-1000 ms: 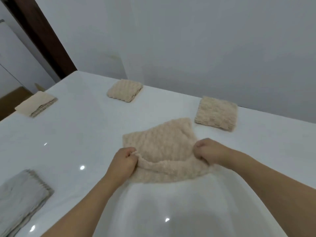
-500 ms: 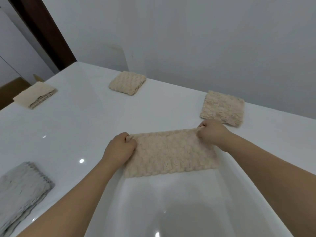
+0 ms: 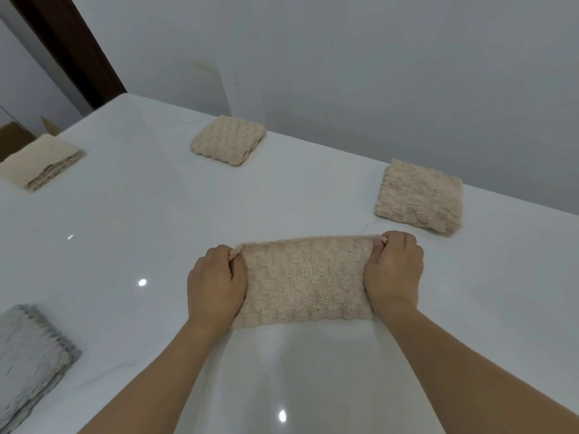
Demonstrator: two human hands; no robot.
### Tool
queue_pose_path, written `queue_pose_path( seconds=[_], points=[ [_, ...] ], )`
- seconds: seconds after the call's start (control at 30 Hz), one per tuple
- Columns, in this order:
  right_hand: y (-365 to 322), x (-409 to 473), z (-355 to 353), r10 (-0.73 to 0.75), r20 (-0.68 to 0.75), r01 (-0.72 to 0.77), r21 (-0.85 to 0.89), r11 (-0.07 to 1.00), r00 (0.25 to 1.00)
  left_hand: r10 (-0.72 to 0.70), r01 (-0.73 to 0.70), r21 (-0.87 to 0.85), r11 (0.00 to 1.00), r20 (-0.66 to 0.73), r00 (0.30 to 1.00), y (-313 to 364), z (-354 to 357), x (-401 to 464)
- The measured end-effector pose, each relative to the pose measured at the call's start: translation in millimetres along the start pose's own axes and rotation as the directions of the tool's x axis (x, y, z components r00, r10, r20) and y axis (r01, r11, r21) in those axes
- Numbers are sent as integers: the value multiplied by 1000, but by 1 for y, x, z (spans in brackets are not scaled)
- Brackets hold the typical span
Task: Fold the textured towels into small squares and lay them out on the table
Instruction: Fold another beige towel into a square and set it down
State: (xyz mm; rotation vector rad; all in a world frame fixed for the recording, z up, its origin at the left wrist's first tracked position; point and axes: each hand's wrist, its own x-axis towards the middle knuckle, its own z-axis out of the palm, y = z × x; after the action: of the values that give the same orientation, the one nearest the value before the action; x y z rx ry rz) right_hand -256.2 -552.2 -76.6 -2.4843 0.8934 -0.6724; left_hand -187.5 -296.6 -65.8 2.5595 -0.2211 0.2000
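Nearest on the surface (image 3: 125, 230): towel (image 3: 305, 280) folded to a strip, long axis left-right. Left hand (image 3: 216, 281) pinches its left end, right hand (image 3: 393, 270) its right end, equally near. Next fold likely end to end. Beyond the towel: two folded squares (image 3: 228, 140) (image 3: 419, 197).

Dark wooden post (image 3: 72, 48), grey wall (image 3: 376, 73), cardboard box (image 3: 12, 136)

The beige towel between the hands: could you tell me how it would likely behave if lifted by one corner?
The beige towel would probably droop, since it is soft, thick pile cloth lying folded into a strip. Its fold would likely fall open, as only the left hand and right hand pinch its ends. It seems light and unlikely to slide on the table.
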Motion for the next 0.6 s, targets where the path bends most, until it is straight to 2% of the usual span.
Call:
queue_pose_path(
  seconds=[0.2, 0.27, 0.33, 0.43, 0.5, 0.6],
  points=[
    [0, 5, 1, -22, 98, 37, -163, 986, 995, -104, 97, 182, 978, 28, 994, 18, 8, 8],
    [-2, 5, 2, -12, 88, 28, -182, 983, 996, -16, 8, 217, 976, 35, 999, 21, 11, 12],
    [-4, 4, 2, -15, 72, 27, -167, 986, 997, 67, -91, 268, 959, 99, 993, 26, 11, 17],
    [-6, 2, -1, -27, 75, 30, -44, 999, 997, 145, -209, 324, 923, 210, 967, 32, 9, 27],
    [-7, 2, -5, -13, 81, 11, 32, 999, 997, 173, -251, 286, 925, 272, 947, 38, 4, 32],
    [-9, 1, -7, 7, 120, -11, 28, 1000, 993, 176, -250, 105, 963, 458, 871, 41, -4, 40]
  ],
)
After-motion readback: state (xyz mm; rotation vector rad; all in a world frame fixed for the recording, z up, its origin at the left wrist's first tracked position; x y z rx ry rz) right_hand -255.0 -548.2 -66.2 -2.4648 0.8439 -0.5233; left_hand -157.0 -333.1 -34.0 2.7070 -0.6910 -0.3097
